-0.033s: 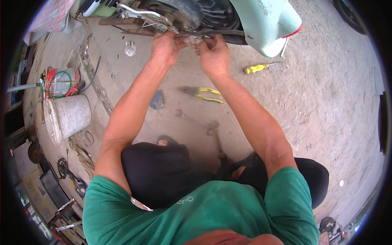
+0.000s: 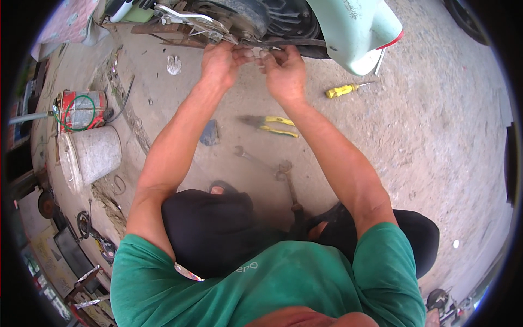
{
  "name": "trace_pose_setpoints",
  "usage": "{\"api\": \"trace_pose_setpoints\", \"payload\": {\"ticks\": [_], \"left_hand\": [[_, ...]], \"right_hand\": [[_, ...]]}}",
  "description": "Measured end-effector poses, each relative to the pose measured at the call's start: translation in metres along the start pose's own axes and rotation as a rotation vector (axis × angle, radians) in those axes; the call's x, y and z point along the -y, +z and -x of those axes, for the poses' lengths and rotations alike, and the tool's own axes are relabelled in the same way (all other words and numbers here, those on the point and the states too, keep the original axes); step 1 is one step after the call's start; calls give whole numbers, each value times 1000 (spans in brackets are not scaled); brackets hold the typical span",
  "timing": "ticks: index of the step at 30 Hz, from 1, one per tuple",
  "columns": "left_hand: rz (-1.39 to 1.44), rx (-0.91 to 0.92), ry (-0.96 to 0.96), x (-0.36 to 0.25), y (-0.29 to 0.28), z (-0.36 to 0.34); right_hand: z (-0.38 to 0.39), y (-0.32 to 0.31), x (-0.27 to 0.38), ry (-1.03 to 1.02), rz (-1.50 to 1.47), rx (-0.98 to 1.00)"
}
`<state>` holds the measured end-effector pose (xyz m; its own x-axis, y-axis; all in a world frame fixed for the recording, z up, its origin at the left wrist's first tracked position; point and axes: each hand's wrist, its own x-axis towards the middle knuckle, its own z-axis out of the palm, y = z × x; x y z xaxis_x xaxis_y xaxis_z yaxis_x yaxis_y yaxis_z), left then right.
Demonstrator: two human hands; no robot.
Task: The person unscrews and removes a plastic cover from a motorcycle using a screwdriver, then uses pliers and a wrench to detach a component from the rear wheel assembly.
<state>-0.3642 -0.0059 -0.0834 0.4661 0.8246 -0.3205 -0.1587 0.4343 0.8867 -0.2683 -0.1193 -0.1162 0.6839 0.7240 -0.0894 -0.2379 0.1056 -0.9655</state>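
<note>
Both of my arms reach forward to the underside of a pale green scooter (image 2: 357, 32) by its wheel (image 2: 291, 22). My left hand (image 2: 220, 64) is closed, its fingertips pinched at a small part under a dark metal bar (image 2: 291, 42). Close beside it, my right hand (image 2: 284, 71) also has its fingers pinched together at the same spot. What the fingertips hold is too small and too covered to name. A silvery bent metal piece (image 2: 190, 19) lies just beyond my left hand, joined to the scooter's underside.
Yellow-handled pliers (image 2: 278, 126), a yellow screwdriver (image 2: 342, 91), an open-end wrench (image 2: 248, 155) and another rusty wrench (image 2: 291, 188) lie on the concrete. At left stand a white bucket (image 2: 98, 155) and a red can (image 2: 81, 109). A dark tyre (image 2: 468, 22) is at far right.
</note>
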Motion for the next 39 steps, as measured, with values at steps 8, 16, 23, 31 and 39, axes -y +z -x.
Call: {"api": "trace_pose_setpoints", "payload": {"ticks": [8, 16, 23, 31, 39], "left_hand": [[-91, 13, 18, 1, -7, -4], [-74, 14, -7, -3, -5, -3], [-91, 11, -2, -3, -7, -4], [-35, 68, 8, 1, -14, -7], [40, 80, 1, -1, -15, -6]], "right_hand": [[-1, -7, 6, -39, 123, 78], [-1, -10, 9, -46, 250, 86], [0, -8, 7, -111, 218, 11], [-8, -24, -4, -469, 649, 95], [-8, -26, 7, -424, 671, 120]]}}
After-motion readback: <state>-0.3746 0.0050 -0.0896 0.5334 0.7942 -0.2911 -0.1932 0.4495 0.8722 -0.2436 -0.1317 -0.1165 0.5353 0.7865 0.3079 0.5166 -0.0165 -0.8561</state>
